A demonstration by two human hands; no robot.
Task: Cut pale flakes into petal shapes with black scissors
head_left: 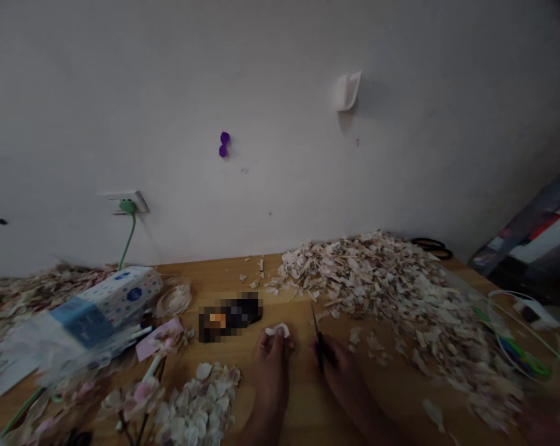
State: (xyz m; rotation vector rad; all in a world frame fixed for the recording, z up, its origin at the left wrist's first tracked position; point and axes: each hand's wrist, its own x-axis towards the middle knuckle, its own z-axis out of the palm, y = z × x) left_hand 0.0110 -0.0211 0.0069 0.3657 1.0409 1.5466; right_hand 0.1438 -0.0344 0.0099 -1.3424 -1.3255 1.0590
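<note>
Pinched between the thumb and fingers of my left hand (273, 353) is a small pale petal-like piece (277, 330). My right hand (338, 362) grips a dark pointed tool (319, 341), its thin tip angled up and away; whether it is scissors or a knife is unclear. The two hands are apart, low in the middle of the wooden table (298, 399). A heap of flat pale pieces (199, 406) lies left of my left hand. Beyond and right of my right hand spreads a much larger pile of pale scraps (377, 272).
A dotted tissue pack (117, 294), a pixelated dark object (231, 316) and pink-white flowers (143, 393) are on the left. Black scissors handles (433, 248) rest behind the large pile. A white cable (531, 310) loops at right. A green plug (127, 205) sits in the wall socket.
</note>
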